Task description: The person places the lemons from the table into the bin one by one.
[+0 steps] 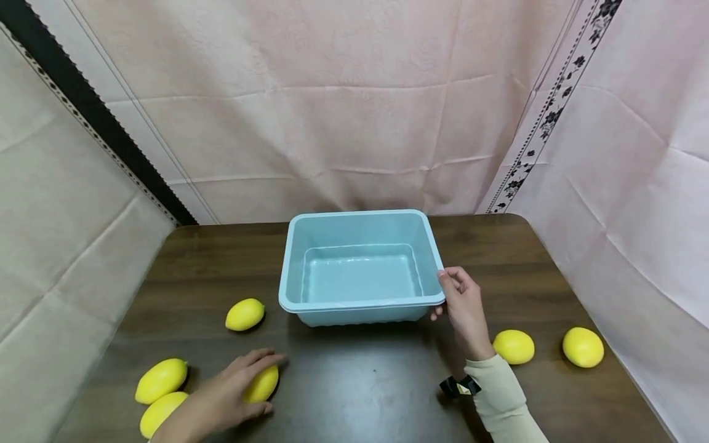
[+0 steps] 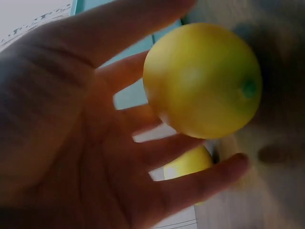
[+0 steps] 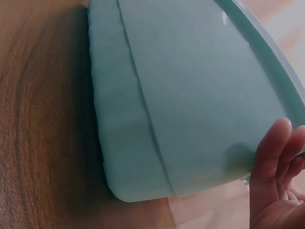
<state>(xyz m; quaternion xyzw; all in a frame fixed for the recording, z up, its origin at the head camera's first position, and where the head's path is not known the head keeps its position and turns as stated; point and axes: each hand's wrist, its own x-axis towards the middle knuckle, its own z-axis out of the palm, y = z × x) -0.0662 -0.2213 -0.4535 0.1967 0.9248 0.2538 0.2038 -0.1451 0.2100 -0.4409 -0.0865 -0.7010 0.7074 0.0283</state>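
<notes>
A light blue plastic basin [image 1: 354, 306] sits at the middle of the dark wooden table. My right hand [image 1: 464, 304] holds its right front corner, thumb at the rim and fingers beneath; in the right wrist view, fingertips [image 3: 274, 148] show against the basin's side wall [image 3: 190, 95]. At front left, my left hand [image 1: 229, 391] reaches over a yellow lemon [image 1: 263, 384] with its fingers spread. From the left wrist, this lemon [image 2: 202, 81] lies between the thumb and the loosely extended fingers [image 2: 200, 183]. The basin's inside shows no contents.
Two lemons lie at the left, one [image 1: 161, 381] behind the other [image 1: 160, 415], beside the left forearm. A further lemon [image 1: 245, 314] is left of the basin. Two more, one nearer [image 1: 514, 346] and one farther right [image 1: 583, 347], lie past the right wrist. Pale cloth [image 1: 332, 123] hangs around the table [image 1: 354, 381].
</notes>
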